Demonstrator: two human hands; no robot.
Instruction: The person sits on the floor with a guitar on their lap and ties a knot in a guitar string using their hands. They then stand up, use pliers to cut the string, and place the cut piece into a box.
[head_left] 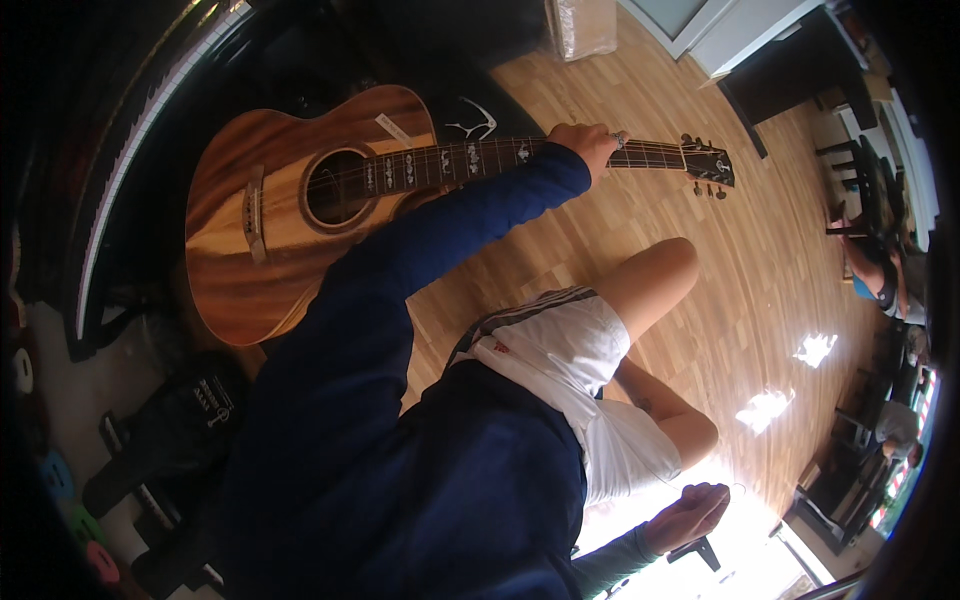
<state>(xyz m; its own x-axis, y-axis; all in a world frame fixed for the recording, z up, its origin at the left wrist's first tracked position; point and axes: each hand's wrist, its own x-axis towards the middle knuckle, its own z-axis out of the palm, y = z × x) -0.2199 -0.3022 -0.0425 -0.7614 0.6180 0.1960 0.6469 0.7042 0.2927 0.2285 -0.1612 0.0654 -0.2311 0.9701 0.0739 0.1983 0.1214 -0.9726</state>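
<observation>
A brown wooden acoustic guitar [225, 215] stretches across the upper left, its dark headstock [712, 166] toward the right. A small pale label lies on its upper body, and inlays run along the fingerboard. My left hand [585, 147] is closed round the neck, with a ring on one finger; the dark blue sleeve crosses in front of the guitar's lower edge. Well away at the lower right, my right hand [692, 515] has its fingers drawn together. A faint thin loop shows near its fingertips, but what it holds, if anything, I cannot make out.
A black piano with a white keyboard [125, 150] curves along the left. Below it lies a black bag [190, 420]. My bent legs are over the wooden floor [780, 280]. Other people sit at the far right near dark furniture [790, 85]. A wrapped package [583, 28] stands at the top.
</observation>
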